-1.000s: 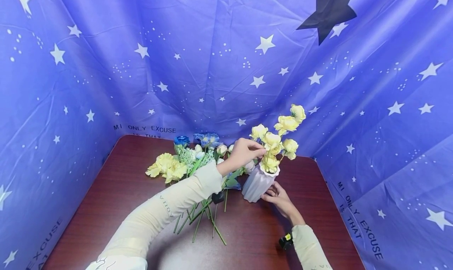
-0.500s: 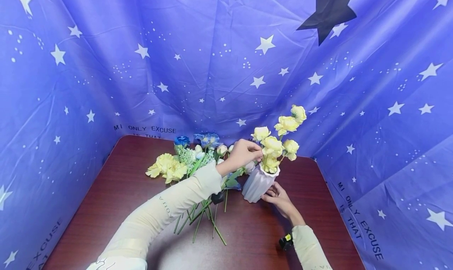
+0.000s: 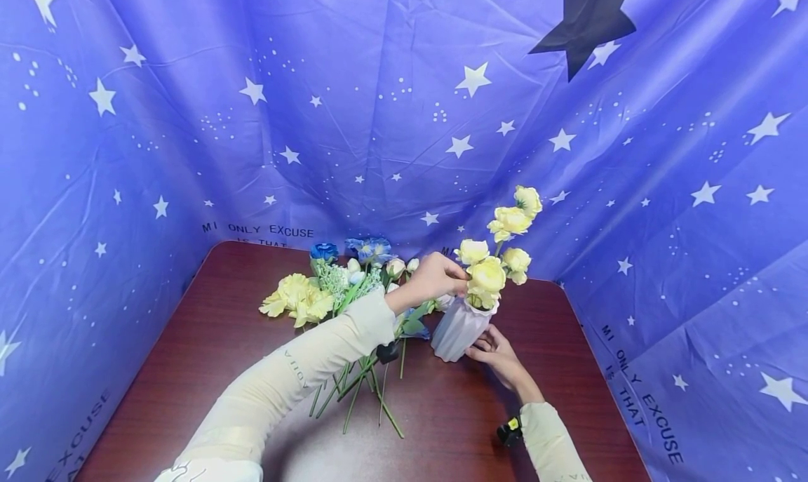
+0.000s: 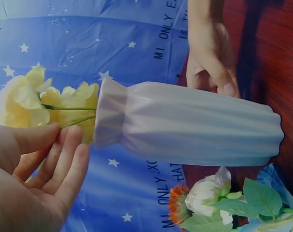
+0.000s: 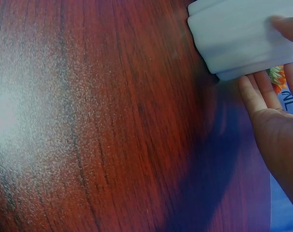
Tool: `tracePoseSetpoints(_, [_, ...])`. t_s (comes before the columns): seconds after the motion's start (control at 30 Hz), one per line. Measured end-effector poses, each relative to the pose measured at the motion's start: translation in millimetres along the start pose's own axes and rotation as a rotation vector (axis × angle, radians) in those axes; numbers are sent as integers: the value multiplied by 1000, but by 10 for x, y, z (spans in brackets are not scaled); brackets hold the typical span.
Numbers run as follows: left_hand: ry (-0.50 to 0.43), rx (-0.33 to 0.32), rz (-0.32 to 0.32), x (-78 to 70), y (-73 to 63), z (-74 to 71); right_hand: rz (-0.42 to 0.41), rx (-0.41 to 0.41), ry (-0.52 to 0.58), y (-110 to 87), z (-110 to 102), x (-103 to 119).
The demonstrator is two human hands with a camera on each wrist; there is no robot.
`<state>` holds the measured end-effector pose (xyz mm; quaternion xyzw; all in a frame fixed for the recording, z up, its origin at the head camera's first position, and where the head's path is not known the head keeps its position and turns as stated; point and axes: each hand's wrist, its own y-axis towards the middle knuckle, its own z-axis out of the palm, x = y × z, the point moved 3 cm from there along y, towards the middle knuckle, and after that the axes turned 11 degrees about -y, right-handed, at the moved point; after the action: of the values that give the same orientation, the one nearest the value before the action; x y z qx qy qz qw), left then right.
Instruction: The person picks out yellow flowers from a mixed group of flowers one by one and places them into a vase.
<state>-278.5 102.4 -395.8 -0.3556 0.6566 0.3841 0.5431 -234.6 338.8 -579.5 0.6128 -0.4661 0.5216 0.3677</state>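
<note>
A pale pleated vase [image 3: 463, 330] stands on the table, with several yellow flowers [image 3: 510, 221] rising from its wavy mouth. Just above the rim, my left hand [image 3: 435, 282] pinches the stem of one yellow flower [image 4: 23, 101] between thumb and fingers. The left wrist view shows two green stems running into the mouth of the vase [image 4: 195, 125]. Low on its side, my right hand [image 3: 501, 359] holds the vase. In the right wrist view the thumb of that hand [image 5: 277, 125] lies on one face of the vase, and the fingers reach around behind.
Left of the vase lies a loose heap of cut flowers [image 3: 362, 285], in blue, white and yellow, its green stems [image 3: 360, 391] pointing toward the front. An orange bloom [image 4: 178, 205] sits near the vase. Starry blue cloth [image 3: 404, 117] encloses the dark red table [image 3: 208, 342].
My left hand has lowered slightly, and the yellow flower it pinches has moved down and right, closer to the others. The right hand stays at the vase.
</note>
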Motion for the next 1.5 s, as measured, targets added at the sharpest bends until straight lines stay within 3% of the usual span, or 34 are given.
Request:
tracePoseSetpoints(0.23, [-132, 39, -119, 19, 10, 28, -9, 12, 16, 1, 8, -2])
tracePoseSetpoints(0.37, [-148, 58, -148, 3, 5, 30, 0, 8, 18, -3, 12, 1])
tracePoseSetpoints(0.7, [19, -45, -12, 27, 8, 1, -19, -2, 2, -15, 23, 14])
tracePoseSetpoints(0.87, [-77, -83, 30, 49, 18, 12, -16, 0, 10, -15, 27, 16])
tracePoseSetpoints(1.03, [-186, -115, 27, 40, 20, 10, -4, 0, 9, -12, 25, 19])
tracePoseSetpoints(1.23, [-330, -86, -78, 39, 43, -2, 1, 11, 11, -9, 16, 10])
tracePoseSetpoints(1.5, [-379, -46, -224, 25, 28, -4, -1, 10, 16, -9, 20, 12])
